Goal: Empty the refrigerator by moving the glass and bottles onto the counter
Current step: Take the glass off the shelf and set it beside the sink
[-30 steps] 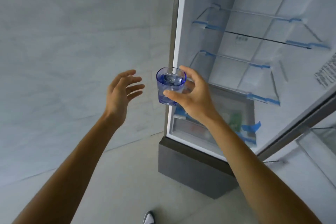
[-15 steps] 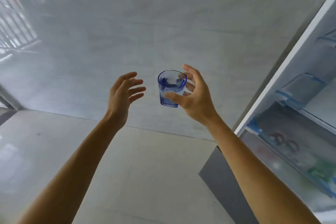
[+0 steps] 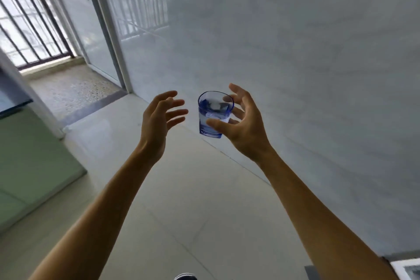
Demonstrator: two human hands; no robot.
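A blue-tinted glass point(image 3: 213, 113) with clear liquid in it is held upright in mid-air at the centre of the view. My right hand point(image 3: 244, 127) is shut on the glass, thumb in front and fingers curled behind it. My left hand point(image 3: 159, 120) hovers open just left of the glass, fingers spread, apart from it. Only a small corner of the refrigerator point(image 3: 406, 269) shows at the bottom right. No bottles or counter are in view.
A pale tiled wall point(image 3: 295, 52) fills the right half. A glass door frame point(image 3: 106, 29) opens to a barred balcony point(image 3: 29, 18) at the upper left. A pale green cabinet side point(image 3: 29, 159) stands at the left over a light tiled floor point(image 3: 181, 211).
The view has swung left, away from the open refrigerator to the wall and balcony door. My right hand keeps the glass, and my left hand stays open beside it.
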